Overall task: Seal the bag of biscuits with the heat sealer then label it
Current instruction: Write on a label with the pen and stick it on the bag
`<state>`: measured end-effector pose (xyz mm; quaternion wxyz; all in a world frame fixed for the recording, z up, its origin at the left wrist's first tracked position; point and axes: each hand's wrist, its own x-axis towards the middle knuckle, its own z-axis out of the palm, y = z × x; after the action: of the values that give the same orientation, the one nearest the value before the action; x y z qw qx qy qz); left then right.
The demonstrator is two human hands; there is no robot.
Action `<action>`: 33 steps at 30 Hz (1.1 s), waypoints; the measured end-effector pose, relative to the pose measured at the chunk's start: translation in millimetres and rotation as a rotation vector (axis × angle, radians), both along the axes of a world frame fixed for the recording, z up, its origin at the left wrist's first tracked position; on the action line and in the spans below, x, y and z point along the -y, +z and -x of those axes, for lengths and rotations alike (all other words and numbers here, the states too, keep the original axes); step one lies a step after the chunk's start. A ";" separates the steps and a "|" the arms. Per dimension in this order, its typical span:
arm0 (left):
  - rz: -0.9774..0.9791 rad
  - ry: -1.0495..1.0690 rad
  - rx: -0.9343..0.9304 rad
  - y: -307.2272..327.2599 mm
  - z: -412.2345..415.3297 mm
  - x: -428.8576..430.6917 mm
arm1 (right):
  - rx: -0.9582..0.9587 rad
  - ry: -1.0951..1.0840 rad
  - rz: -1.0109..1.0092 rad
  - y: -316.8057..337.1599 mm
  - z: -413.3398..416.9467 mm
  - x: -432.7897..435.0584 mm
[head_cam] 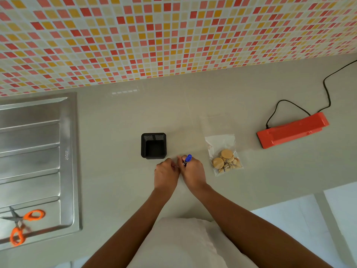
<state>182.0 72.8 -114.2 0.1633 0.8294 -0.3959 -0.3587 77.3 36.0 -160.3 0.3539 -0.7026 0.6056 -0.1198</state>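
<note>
A clear plastic bag of biscuits [224, 154] lies flat on the grey counter, right of my hands. The red heat sealer [291, 131] sits further right, its lid down, with a black cable running off to the wall. My right hand [192, 171] grips a blue marker [187, 159] with its blue end pointing up and away. My left hand [166, 174] rests beside it, fingers curled at the marker's lower end; whatever lies under the fingertips is hidden. Both hands are apart from the bag.
A black square mesh holder [153, 145] stands just beyond my left hand. A steel sink drainboard [38, 161] fills the left, with orange-handled scissors [21, 225] on it. The tiled wall runs along the back. The counter's front edge is at lower right.
</note>
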 end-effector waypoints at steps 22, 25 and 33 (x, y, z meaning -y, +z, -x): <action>-0.024 -0.043 0.024 2.8 0.2 1.1 | 0.082 0.012 0.000 10.3 -1.7 -4.8; -0.023 -0.033 0.015 2.3 0.1 0.6 | 0.086 0.024 -0.042 9.9 -4.2 -6.2; 0.002 0.007 -0.011 3.8 0.8 -0.2 | 0.078 -0.010 -0.120 11.4 -3.3 -6.8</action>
<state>181.2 73.1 -110.4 0.1674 0.8286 -0.3925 -0.3623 80.6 42.8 -148.9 0.4182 -0.6719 0.6009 -0.1123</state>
